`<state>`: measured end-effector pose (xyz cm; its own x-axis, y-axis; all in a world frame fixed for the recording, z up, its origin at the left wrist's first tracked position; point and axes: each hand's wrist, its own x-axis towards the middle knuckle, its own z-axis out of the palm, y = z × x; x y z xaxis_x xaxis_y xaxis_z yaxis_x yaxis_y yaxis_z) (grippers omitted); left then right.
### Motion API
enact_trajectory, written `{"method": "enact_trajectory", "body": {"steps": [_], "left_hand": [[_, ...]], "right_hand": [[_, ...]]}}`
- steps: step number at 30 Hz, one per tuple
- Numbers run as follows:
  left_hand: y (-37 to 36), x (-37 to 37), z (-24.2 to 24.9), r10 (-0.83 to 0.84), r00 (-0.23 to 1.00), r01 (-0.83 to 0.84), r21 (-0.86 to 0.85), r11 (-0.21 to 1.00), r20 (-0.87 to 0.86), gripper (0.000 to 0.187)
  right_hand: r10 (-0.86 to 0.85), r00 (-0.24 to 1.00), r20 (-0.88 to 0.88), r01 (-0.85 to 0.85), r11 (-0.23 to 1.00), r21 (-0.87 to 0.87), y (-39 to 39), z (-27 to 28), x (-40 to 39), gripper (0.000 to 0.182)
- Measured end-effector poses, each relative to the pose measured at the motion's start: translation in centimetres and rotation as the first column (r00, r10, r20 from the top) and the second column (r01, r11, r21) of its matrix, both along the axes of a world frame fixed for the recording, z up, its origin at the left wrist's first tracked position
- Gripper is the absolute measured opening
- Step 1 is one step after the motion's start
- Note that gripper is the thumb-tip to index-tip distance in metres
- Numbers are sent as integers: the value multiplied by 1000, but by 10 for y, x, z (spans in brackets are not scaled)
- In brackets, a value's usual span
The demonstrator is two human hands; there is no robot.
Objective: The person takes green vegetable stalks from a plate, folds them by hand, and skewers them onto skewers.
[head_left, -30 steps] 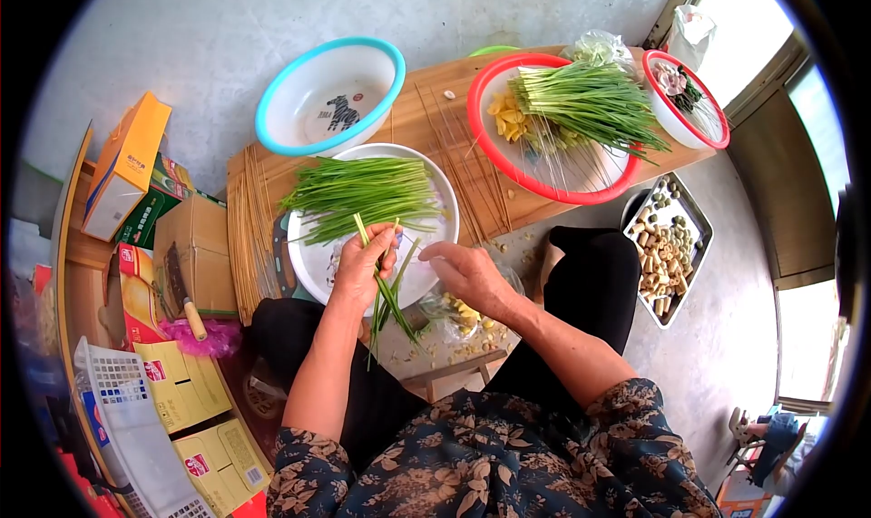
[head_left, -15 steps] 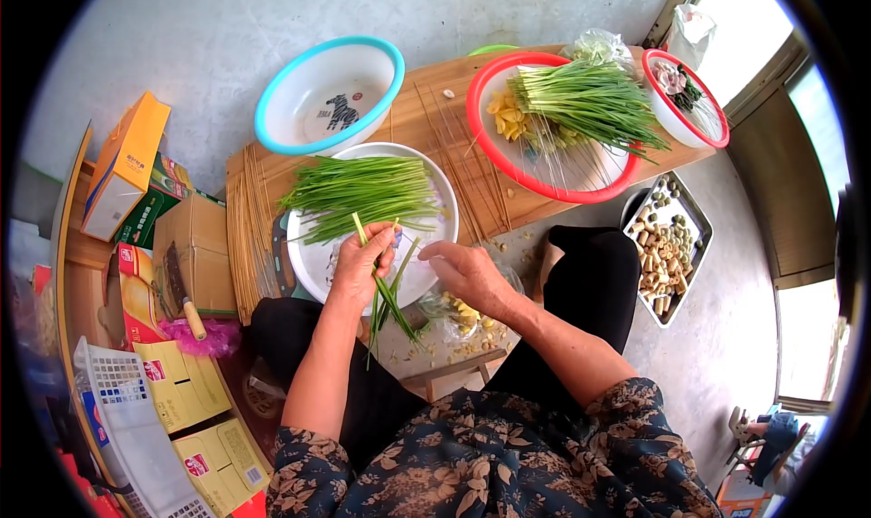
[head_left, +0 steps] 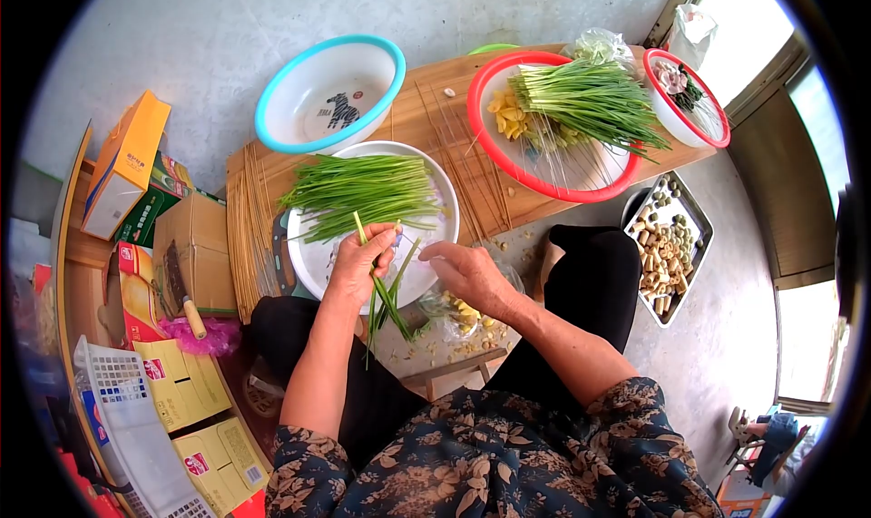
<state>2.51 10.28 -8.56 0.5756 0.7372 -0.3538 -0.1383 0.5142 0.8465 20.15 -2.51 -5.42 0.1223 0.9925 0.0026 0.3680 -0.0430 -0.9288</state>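
Note:
My left hand [head_left: 363,262] is closed around a small bunch of green stalks [head_left: 388,302], whose ends hang down below it over my lap. To its right, my right hand [head_left: 464,271] is closed at the fingertips near the upper end of the stalks; what it pinches, if anything, is too small to make out. Both hands are over the near part of a white round plate [head_left: 445,200]. A pile of long green stalks [head_left: 367,191] lies on that plate, just beyond my left hand.
A blue-rimmed basin [head_left: 263,110] and a red-rimmed basin [head_left: 481,141] with greens stand on the wooden table [head_left: 426,110], beside thin sticks [head_left: 249,237]. A metal tray [head_left: 667,320] of cut pieces is at right. A knife [head_left: 192,318] rests by boxes at left.

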Motion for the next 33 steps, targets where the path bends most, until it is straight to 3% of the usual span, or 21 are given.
{"method": "enact_trajectory", "body": {"steps": [17,20,28,30,32,33], "left_hand": [[0,-5,7,-127,992,126,-48,991,-14,23],[-10,1,9,-134,985,128,-56,990,-112,23],[-14,9,-6,-128,976,159,176,971,-175,25],[-12,9,-9,27,978,58,394,917,-207,30],[-7,5,-7,20,977,73,423,903,-212,34],[-7,4,2,8,983,51,322,945,-181,37]], "right_hand": [[46,998,-45,-47,999,-19,-2,1,1,21],[34,998,-55,-34,999,-12,-1,1,-1,21],[-75,996,-44,73,996,-43,4,-9,-1,16],[-93,995,-42,92,995,-31,5,-10,3,16],[-104,994,-40,104,994,-16,7,-9,9,16],[-122,992,-20,122,992,-18,7,-7,11,16]]}}
